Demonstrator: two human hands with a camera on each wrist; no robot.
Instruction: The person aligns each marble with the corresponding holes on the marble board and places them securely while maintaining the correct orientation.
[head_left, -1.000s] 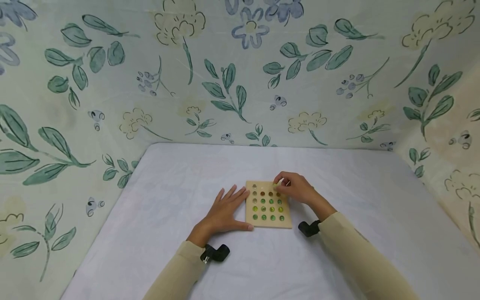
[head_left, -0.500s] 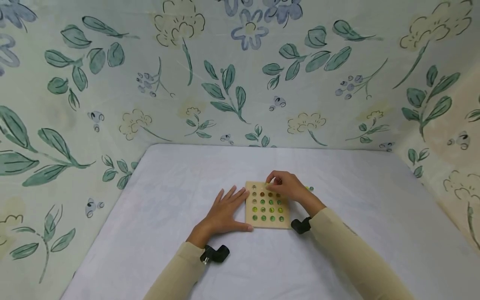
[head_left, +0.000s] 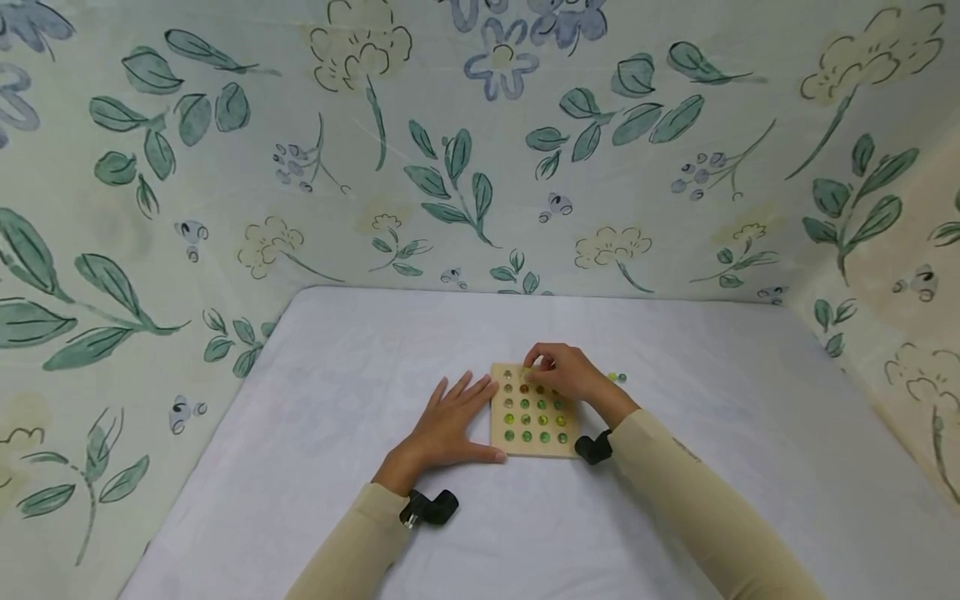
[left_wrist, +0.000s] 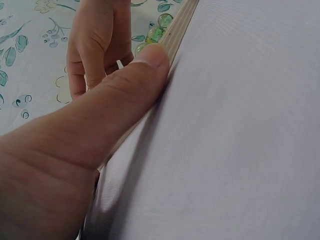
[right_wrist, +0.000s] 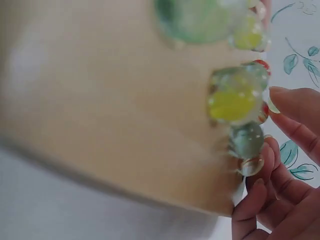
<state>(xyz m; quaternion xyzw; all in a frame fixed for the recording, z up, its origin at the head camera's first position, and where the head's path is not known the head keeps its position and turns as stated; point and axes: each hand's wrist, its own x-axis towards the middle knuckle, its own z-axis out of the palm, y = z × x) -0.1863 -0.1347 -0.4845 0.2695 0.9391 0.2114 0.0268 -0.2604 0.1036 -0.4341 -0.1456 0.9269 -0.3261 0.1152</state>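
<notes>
A square wooden board [head_left: 536,448] lies on the white cloth, with rows of glass marbles [head_left: 543,419] in its hollows. Green, yellow and reddish ones show. My left hand [head_left: 442,425] rests spread at the board's left side, fingertips at that edge. Its thumb [left_wrist: 150,57] lies against the near edge, by the lower left corner. Over the top row, my right hand [head_left: 566,371] pinches a small yellowish marble between thumb and forefinger, mostly hidden by the fingertips. In the right wrist view the fingers [right_wrist: 295,107] are just beyond the rows of marbles.
Loose yellow and green marbles [head_left: 617,377] lie on the cloth to the right of the board, partly behind the right wrist. The white-covered table [head_left: 375,333] ends at a flower-patterned backdrop [head_left: 450,125] at the back and sides. Each wrist carries a black camera [head_left: 433,506].
My right hand has moved left along the board's top row with the marble pinched, uncovering the loose marbles at the right. My left hand has stayed in place.
</notes>
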